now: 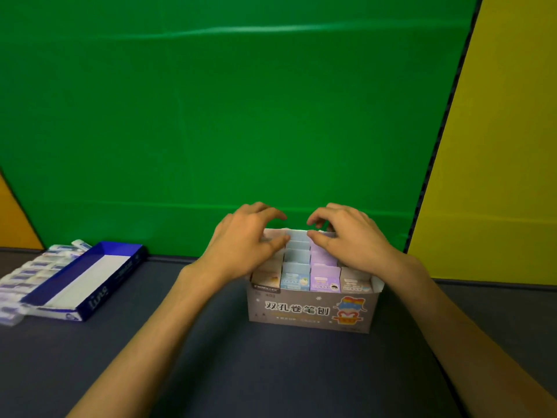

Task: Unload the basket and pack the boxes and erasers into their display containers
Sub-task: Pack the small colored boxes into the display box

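A grey cardboard display container (310, 309) with Chinese print stands in the middle of the dark table, packed with rows of small pastel boxes (295, 267) in cream, blue, purple and grey. My left hand (247, 239) lies over the left rows, its fingers bent down onto the box tops at the back. On the right rows my right hand (346, 233) does the same, fingertips on the back boxes. Neither hand visibly grips a box. At the left lies a blue display tray (90, 300), white inside, with wrapped erasers (33, 270) beside it.
A green backdrop (226, 116) rises just behind the table, with yellow panels (506, 146) to the right and far left. The erasers spread along the table's left edge. No basket is in view.
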{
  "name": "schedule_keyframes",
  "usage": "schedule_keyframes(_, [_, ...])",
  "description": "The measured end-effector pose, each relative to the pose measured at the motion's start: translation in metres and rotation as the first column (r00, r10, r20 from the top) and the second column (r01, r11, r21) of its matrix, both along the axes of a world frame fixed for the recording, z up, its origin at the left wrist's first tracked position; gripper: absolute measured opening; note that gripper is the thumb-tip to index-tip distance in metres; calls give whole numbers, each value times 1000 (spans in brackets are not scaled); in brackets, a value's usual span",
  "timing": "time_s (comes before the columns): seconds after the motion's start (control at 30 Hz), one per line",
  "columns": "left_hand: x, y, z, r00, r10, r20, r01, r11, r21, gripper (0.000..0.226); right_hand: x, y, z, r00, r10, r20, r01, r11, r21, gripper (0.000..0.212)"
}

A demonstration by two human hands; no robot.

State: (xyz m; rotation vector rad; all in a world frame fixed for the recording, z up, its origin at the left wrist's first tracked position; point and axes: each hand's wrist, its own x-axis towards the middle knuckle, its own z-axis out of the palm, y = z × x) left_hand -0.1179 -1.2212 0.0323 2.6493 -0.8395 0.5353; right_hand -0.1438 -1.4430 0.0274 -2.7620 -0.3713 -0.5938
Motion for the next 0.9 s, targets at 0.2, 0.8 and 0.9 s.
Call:
schedule_keyframes(0.2, [-16, 42, 7, 975, 220, 23, -220, 975, 32, 53, -4, 30, 10, 992, 123, 18, -122, 991, -46, 34])
schedule_keyframes(0.8, [-118, 266, -11, 895, 445, 8, -445, 895, 17, 51, -49, 267, 0, 937, 347, 27, -346, 937, -49, 35])
schedule_keyframes(0.9, [-138, 318, -16, 880, 475, 11, -475, 879, 43, 52, -61, 321, -6, 936, 352, 21, -351, 935, -55, 36])
